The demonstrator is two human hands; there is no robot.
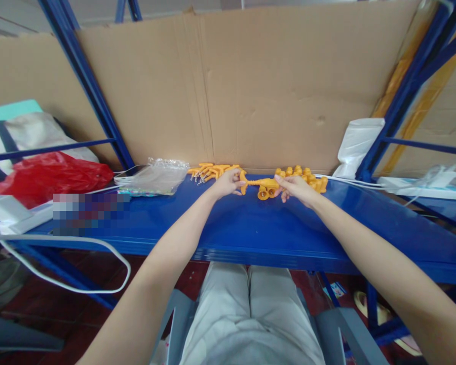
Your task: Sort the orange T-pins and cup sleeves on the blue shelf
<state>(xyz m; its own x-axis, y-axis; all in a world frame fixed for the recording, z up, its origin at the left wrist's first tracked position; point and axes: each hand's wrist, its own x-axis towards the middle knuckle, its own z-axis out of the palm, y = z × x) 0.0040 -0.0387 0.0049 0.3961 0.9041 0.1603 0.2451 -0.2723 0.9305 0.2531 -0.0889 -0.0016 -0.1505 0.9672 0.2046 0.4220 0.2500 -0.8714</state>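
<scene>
My left hand [230, 183] pinches the flared left end of an orange plastic piece with a ribbed neck [259, 182]. My right hand [293, 188] has its fingers closed on the wider right end of that piece, just above the blue shelf top. Under the piece, near my right fingertips, lie round, cup-like orange parts [264, 194]. Behind and beside my right hand is a group of knobbed orange parts [300, 172]. Slim orange pieces with small metal chains [212, 171] lie beyond my left hand.
Clear plastic bags [155, 176] lie left of the orange pieces, with a red plastic bag [57, 175] farther left. A cardboard sheet [269, 86] stands behind the blue shelf [243, 228]. A white wrapped item [359, 144] leans at the right post; white cables [349, 180] run nearby.
</scene>
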